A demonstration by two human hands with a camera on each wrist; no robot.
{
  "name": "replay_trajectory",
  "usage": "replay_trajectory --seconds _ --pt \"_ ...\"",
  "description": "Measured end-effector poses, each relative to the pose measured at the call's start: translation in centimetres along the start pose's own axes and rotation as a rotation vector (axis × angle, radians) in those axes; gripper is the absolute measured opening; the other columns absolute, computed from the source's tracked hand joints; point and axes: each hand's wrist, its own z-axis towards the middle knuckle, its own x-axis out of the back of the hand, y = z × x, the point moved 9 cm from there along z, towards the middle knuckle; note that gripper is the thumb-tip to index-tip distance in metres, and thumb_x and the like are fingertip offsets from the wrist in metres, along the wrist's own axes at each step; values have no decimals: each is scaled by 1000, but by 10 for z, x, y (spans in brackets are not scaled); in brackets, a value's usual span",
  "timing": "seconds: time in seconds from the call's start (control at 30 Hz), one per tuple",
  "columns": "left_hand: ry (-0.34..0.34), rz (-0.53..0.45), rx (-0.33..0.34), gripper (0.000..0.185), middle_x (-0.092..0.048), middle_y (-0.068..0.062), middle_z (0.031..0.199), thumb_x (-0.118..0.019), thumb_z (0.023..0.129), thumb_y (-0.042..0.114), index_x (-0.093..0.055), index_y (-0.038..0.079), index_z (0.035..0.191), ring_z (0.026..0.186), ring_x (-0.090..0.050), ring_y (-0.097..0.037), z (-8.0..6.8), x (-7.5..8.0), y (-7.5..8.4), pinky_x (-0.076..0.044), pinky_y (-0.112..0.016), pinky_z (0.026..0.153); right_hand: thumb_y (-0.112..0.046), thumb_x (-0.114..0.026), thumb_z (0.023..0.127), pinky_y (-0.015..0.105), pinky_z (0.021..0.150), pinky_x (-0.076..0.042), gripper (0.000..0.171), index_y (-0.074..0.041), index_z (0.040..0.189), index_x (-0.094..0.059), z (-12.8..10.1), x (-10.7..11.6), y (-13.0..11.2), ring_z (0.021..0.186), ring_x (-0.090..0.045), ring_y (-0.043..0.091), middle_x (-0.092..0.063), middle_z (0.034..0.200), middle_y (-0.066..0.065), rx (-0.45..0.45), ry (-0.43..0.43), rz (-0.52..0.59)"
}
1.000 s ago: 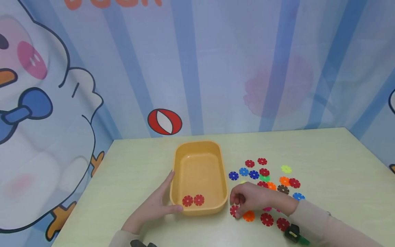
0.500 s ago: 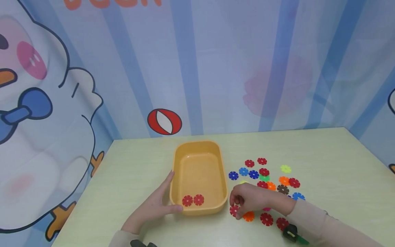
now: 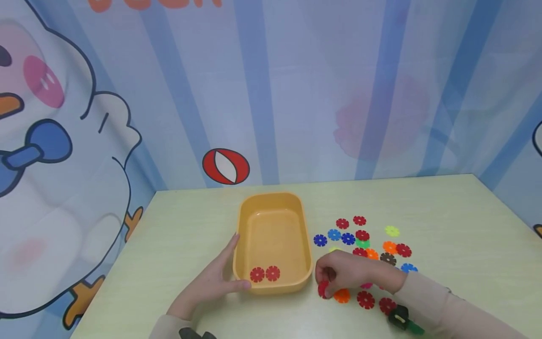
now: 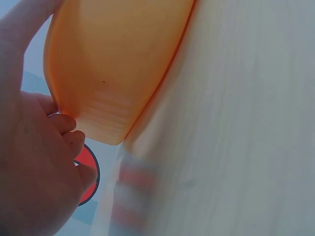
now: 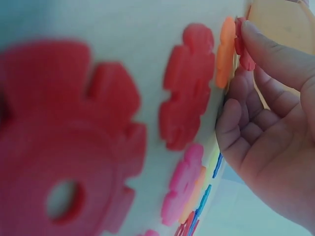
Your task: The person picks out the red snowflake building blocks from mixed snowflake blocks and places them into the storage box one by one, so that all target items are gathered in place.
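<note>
An orange tray (image 3: 271, 200) stands on the pale table with two red flower discs (image 3: 264, 274) lying at its near end. My left hand (image 3: 234, 266) rests against the tray's near left corner, index finger along the left wall and thumb along the near wall; the left wrist view shows that hand (image 4: 39, 162) beside the tray's rounded corner (image 4: 108, 98). Just right of the tray, my right hand (image 3: 323, 282) pinches a red disc (image 3: 323, 289) tipped up on its edge. The right wrist view shows this disc (image 5: 243, 42) between the fingertips (image 5: 261, 39), next to an orange disc (image 5: 226, 51).
Several coloured discs (image 3: 364, 242) lie scattered on the table right of the tray, with an orange one (image 3: 341, 295) and red ones (image 3: 366, 300) near my right hand. A black and green device (image 3: 400, 320) sits on the right wrist. A printed curtain backs the table.
The red disc that lay flat under my right fingertips is now tilted up on its edge in their pinch. The left hand and tray have stayed put.
</note>
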Motion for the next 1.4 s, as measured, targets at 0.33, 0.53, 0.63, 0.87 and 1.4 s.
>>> replay_trajectory --seconds 0.33,0.53,0.63,0.87,1.4 --pt "5 -2 5 114 -7 2 162 -81 74 47 -7 22 157 149 -7 -30 0 1 0 -16 -63 114 -6 -73 83 21 66 -51 17 -20 84 -64 -4 9 -10 70 -54 8 -62 77 -8 84 -11 -24" --pt "3 -8 6 114 -7 1 162 -81 73 48 -8 21 157 149 -7 -30 1 0 0 -16 -64 113 -7 -72 84 21 67 -52 16 -20 83 -64 -9 24 -24 72 -55 8 -62 78 -9 108 3 -46" --pt "4 -8 -1 114 -7 2 162 -81 73 47 -8 21 157 149 -7 -29 1 0 -1 -16 -62 114 -10 -74 84 22 66 -53 14 -19 84 -64 -12 33 -33 73 -56 10 -62 78 -8 113 11 -41" --pt "3 -9 -4 114 -6 2 162 -81 73 47 -7 22 157 149 -7 -28 1 1 -2 -15 -61 115 -14 -76 83 23 61 -53 11 -16 84 -65 -5 47 -58 67 -57 10 -64 76 -7 187 17 -18" --pt "7 0 4 113 -8 1 162 -81 73 48 -9 23 156 149 -8 -30 0 0 -2 -16 -61 114 -7 -72 85 22 61 -49 6 -10 86 -67 54 39 -83 67 -58 10 -65 74 -5 221 -20 -25"
